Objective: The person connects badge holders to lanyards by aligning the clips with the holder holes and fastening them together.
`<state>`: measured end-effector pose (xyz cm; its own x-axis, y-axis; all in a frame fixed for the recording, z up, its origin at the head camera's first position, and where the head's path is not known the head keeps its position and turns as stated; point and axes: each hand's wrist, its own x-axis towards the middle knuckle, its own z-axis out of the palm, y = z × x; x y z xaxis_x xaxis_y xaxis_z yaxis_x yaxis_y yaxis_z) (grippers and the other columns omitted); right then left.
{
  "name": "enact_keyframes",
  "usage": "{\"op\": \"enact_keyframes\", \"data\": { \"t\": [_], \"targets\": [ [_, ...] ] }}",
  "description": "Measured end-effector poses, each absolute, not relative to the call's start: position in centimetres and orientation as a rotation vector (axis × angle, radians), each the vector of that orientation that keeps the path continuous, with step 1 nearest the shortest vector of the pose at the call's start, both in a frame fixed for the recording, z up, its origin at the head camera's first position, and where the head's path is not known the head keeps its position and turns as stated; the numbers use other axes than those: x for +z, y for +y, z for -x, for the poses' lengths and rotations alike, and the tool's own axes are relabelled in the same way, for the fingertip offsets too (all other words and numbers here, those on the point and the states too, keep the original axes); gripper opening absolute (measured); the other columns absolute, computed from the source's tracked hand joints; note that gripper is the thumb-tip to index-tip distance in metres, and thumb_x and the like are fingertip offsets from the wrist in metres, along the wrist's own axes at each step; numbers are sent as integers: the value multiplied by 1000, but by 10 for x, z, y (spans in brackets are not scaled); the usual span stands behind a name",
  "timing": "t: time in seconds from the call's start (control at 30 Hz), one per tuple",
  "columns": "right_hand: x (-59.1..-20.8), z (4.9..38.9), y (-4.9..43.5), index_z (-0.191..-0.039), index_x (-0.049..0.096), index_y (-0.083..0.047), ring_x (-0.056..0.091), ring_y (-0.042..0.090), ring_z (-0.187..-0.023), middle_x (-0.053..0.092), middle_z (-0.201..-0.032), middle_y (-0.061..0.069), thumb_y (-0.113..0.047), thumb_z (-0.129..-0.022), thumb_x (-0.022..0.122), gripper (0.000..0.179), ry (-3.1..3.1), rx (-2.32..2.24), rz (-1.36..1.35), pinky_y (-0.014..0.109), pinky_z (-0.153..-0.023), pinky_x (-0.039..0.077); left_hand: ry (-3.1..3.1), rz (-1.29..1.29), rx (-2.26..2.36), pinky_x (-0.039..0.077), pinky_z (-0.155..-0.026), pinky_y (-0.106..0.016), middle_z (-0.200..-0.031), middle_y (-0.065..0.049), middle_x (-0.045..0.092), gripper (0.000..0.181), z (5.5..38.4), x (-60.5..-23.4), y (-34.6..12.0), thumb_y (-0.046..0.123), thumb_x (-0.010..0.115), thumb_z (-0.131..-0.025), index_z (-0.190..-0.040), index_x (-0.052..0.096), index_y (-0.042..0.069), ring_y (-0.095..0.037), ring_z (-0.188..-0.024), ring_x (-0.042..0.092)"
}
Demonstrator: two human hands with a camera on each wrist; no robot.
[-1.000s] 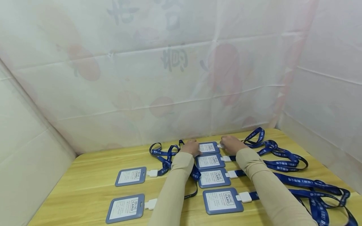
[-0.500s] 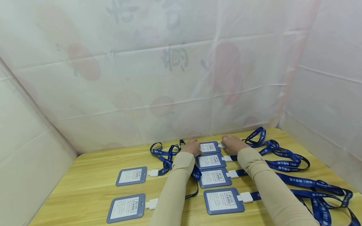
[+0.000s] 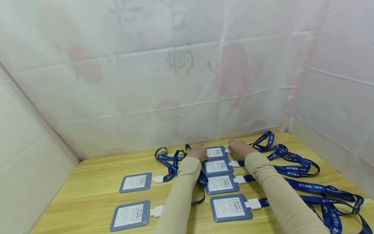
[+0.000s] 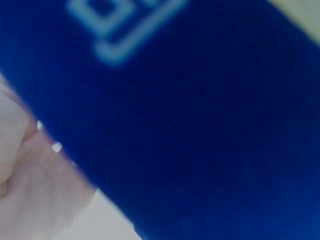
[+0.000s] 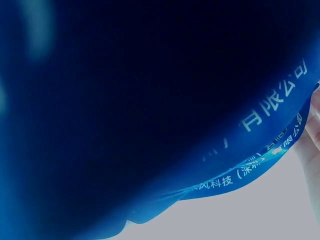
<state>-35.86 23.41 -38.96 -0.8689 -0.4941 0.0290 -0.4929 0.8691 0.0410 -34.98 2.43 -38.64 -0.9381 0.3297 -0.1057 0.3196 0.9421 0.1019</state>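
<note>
A blue-framed ID badge holder [image 3: 217, 152] lies flat at the far end of a column on the wooden table. My left hand [image 3: 197, 152] grips its left end, with the thumb by the near corner. At the other end, my right hand [image 3: 240, 149] pinches the white clip [image 3: 227, 150] that joins it to a navy lanyard. Lanyard strap [image 4: 200, 130] covers most of the left wrist view, leaving part of the left palm [image 4: 45, 185] visible. Dark strap with white lettering [image 5: 272, 102] fills much of the right wrist view and hides most of the right hand's fingers.
Three more badge holders, the nearest one [image 3: 230, 208] included, line up below the held one. Two others, such as the upper one [image 3: 135, 182], lie at left. Navy lanyards [image 3: 295, 165] loop across the right side. A pale fabric wall [image 3: 131, 81] rises behind the table [image 3: 87, 182].
</note>
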Motion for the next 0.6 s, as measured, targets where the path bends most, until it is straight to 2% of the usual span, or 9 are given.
{"op": "enact_keyframes", "data": {
  "t": [0.6],
  "targets": [
    [-391,359,235,-96,75,1,66,24,-81,63,-85,7,5,-83,78,14,-2981,-75,-807,38,-77,58,2984,-519,140,54,-93,-36,-121,-6,64,30,348,-384,23,36,76,-92,-107,77,9,-21,-109,61]
  ]
}}
